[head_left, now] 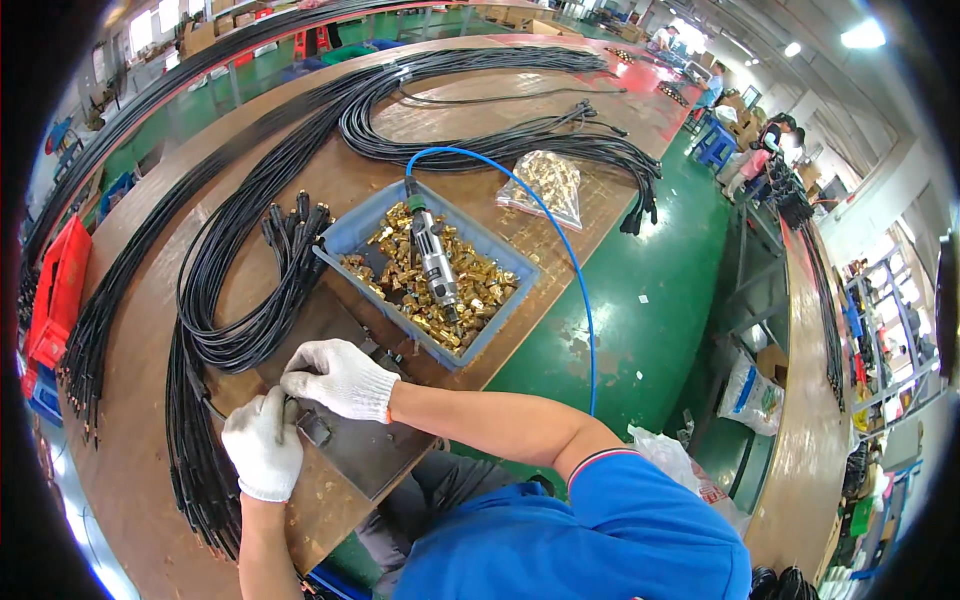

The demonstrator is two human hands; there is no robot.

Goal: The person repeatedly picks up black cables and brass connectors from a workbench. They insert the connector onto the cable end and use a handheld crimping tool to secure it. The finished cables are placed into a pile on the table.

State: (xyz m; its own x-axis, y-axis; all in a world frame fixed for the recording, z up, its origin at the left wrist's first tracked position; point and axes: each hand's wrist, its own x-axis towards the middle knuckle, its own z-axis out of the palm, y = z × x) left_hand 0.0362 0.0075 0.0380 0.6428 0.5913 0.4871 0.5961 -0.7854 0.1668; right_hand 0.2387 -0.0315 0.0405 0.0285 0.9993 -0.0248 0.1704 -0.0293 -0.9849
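Both hands wear white knit gloves and meet over a dark metal plate (370, 450) at the bench's near edge. My left hand (262, 448) is closed around a black cable end (288, 412) just above a small dark block (314, 428) on the plate. My right hand (338, 378) lies curled over the same spot, fingers pressing down toward the cable end. Looped black cables (235, 300) run away to the left and far side. Right behind the hands stands a blue-grey tray (350, 228) of brass fittings (480, 290) with a grey pneumatic driver (434, 258) lying in it.
A blue air hose (570, 260) arcs from the driver over the bench edge. A clear bag of brass fittings (548, 186) lies farther back. More cable bundles (520, 140) cover the wooden bench (140, 420). Red bins (58, 290) sit at left. A second bench (800, 440) and people stand at right.
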